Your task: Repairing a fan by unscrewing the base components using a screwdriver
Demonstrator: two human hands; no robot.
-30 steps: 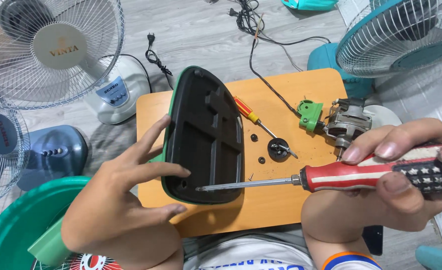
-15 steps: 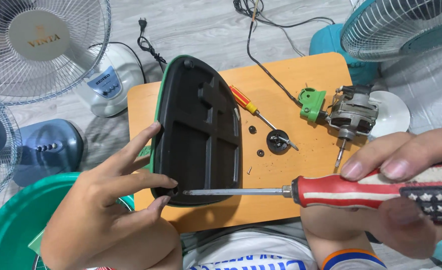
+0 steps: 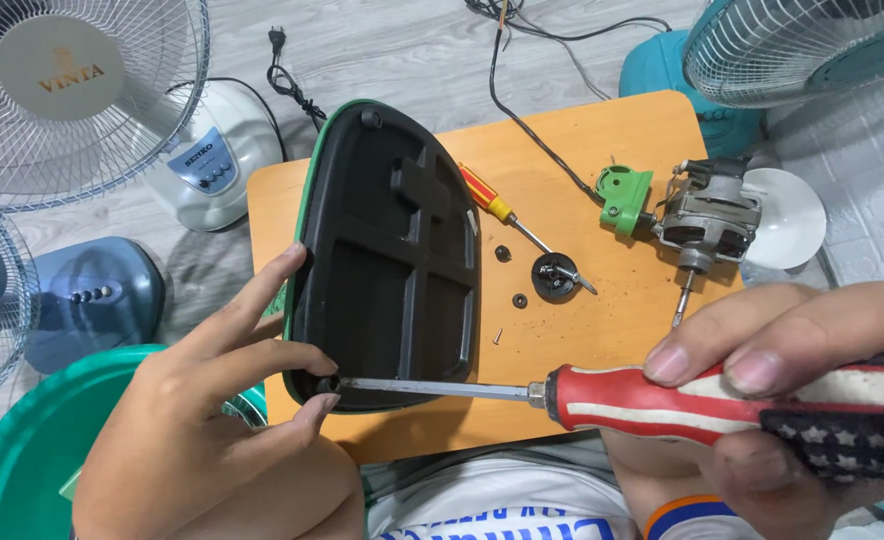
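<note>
My left hand [image 3: 212, 430] grips the near left edge of a black plastic fan base cover [image 3: 387, 255] with a green rim, which lies underside up on the orange board [image 3: 582, 330]. Its fingertips pinch around the near corner of the cover. My right hand [image 3: 812, 400] is closed on the red, white and starred handle of a long screwdriver [image 3: 662, 400]. The metal shaft runs left, and its tip sits at a hole in the cover's near corner, between my left fingers.
On the board lie a small red and yellow screwdriver [image 3: 492, 205], a black round part [image 3: 554, 275], small washers and a screw, and a fan motor [image 3: 707, 215] with a green piece. Fans [image 3: 72, 90] and fan bases stand around, a green basin [image 3: 22, 460] at near left.
The view has shifted closer over the board. The screwdriver tip slid left to the cover's near corner hole, and my left fingers curled in around it.
</note>
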